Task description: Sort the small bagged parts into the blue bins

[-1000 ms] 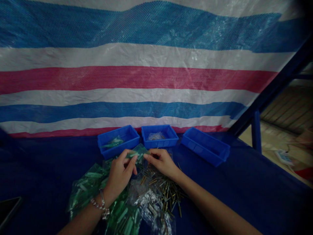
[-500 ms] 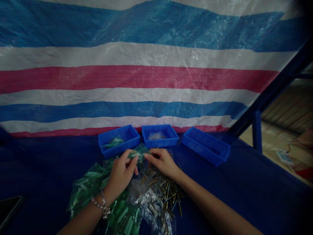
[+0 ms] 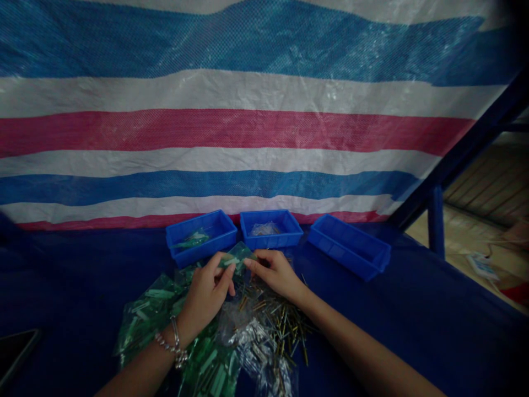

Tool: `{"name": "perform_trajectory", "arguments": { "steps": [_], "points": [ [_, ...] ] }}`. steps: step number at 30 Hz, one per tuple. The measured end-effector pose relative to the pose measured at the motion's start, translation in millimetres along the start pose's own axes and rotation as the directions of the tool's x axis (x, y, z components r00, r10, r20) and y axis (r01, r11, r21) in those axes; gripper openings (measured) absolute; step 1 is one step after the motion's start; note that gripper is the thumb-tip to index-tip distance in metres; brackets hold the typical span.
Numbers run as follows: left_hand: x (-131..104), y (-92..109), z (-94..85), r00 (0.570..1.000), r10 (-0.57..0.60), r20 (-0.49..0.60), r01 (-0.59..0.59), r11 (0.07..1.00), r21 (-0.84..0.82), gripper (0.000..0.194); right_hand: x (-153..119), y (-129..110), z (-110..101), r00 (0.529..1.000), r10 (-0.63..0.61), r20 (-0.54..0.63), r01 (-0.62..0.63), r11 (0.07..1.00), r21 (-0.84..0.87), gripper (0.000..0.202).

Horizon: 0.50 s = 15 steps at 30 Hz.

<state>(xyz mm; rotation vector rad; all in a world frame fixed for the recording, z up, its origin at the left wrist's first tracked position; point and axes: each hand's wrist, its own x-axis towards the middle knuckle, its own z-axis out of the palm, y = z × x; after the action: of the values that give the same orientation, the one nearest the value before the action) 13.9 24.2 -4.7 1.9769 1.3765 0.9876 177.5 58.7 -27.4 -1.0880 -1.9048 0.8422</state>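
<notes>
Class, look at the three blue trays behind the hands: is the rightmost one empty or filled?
Empty, as far as visible: the rightmost tray shows only bare blue floor, while the left tray and middle tray hold small bags.

Three blue bins (image 3: 271, 229) (side by side), two hands (image 3: 206, 295), one bracelet (image 3: 173, 344).

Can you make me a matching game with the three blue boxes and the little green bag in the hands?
Things:
1. left blue tray
2. middle blue tray
3. right blue tray
4. small green bag

Places or states:
A. pinched between both hands
B. holds clear packets
C. nothing seen inside
D. holds green packets

Pairs: 1-D, 2-B, 3-C, 4-A
</notes>
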Motion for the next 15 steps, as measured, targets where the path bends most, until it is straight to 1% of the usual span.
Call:
{"name": "perform_trajectory", "arguments": {
  "steps": [15],
  "points": [
    [0.3, -1.6, 0.1, 1.0, 0.011, -0.008, -0.01, 1.0, 0.018, 0.016, -0.1, -1.9, -0.2, 1.0, -0.002, -0.01, 0.002, 1.0, 0.01, 0.033]
  ]
}}
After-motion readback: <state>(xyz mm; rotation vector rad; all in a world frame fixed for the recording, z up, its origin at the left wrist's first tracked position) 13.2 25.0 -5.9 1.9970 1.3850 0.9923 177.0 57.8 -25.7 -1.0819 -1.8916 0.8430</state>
